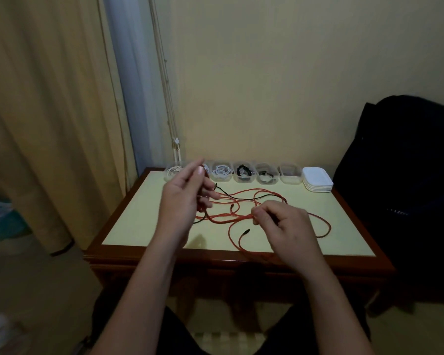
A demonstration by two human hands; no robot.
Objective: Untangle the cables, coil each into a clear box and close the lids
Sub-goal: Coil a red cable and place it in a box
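Currently the left hand (186, 194) grips a strand of the tangled thin red cable (228, 216) above the pale yellow, wood-framed table (144, 213); the right hand (286, 229) pinches another strand lower down, fingers curled.

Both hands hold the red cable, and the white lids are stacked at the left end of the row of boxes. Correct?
Not quite. The head view shows the white lids stacked at the right end of the row of boxes, not the left. The rest holds: the left hand and the right hand both hold the red cable.
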